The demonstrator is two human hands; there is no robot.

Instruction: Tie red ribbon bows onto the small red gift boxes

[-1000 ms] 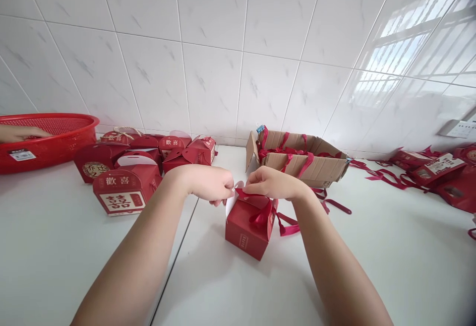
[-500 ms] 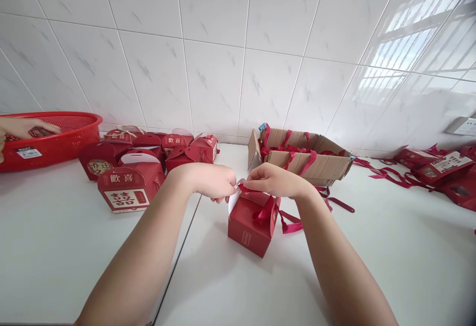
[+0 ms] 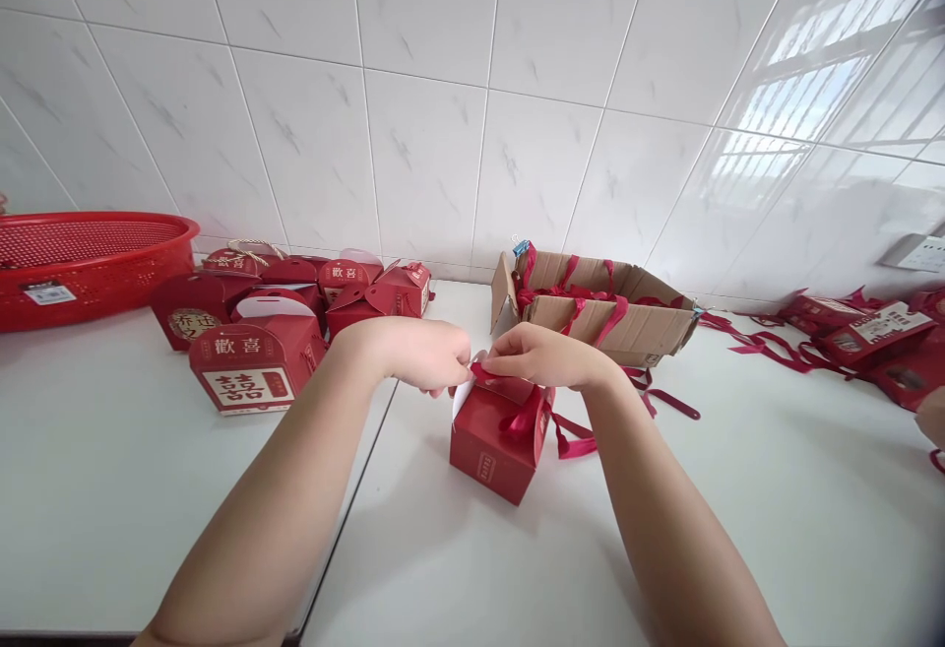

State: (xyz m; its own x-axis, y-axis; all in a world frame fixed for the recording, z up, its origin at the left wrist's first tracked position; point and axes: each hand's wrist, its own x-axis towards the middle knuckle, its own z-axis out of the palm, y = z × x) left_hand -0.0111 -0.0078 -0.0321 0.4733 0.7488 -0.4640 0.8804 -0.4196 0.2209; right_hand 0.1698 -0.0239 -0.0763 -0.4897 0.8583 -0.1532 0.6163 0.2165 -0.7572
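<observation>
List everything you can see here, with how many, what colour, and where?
small gift box: one, red, centre of the table, top flaps open
ribbon: red, trailing from that box
finished gift boxes: several, red, left rear
basket: one, red, far left
cardboard carton: one, brown, holding red ribbons, centre rear
flat boxes and ribbons: red, far right
table: white
left hand: pinching the box flap
right hand: pinching the ribbon at the box top

A wall (image 3: pixel 443 115) of glossy white marbled tiles runs across the far side. At the right it mirrors a barred window (image 3: pixel 804 86) (bright daylight), with a white socket (image 3: pixel 919 253) below. The near tabletop (image 3: pixel 110 489) is white.
</observation>
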